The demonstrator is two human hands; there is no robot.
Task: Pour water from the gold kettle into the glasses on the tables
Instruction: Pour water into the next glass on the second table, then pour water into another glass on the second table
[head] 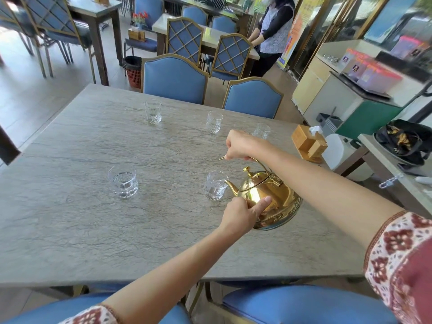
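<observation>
The grey stone-look tabletop (93,218) carries five glasses: three in a row toward its far edge and two nearer the middle. A wooden tissue box (308,143) sits at the far right corner.

The gold kettle (268,197) hangs above the right half of the tabletop, lifted and tipped to the left, its long axis running from the raised base on the right down to the spout on the left. The right hand (242,145) is closed around the top of the arched handle, directly above the kettle. The left hand (243,212) steadies the near side of the belly, fingers curled and the thumb pressed flat on the metal.

The spout tip touches or sits just over the rim of the near-right glass (215,185), which lies immediately left of the kettle and already holds some water. The near-left glass (123,181) also holds water and stands well apart to the left.

The pour into the near-right glass looks to be in hand; the far-left glass (153,112), far-middle glass (214,121) and far-right glass (261,130) appear empty, though I cannot be sure.
</observation>
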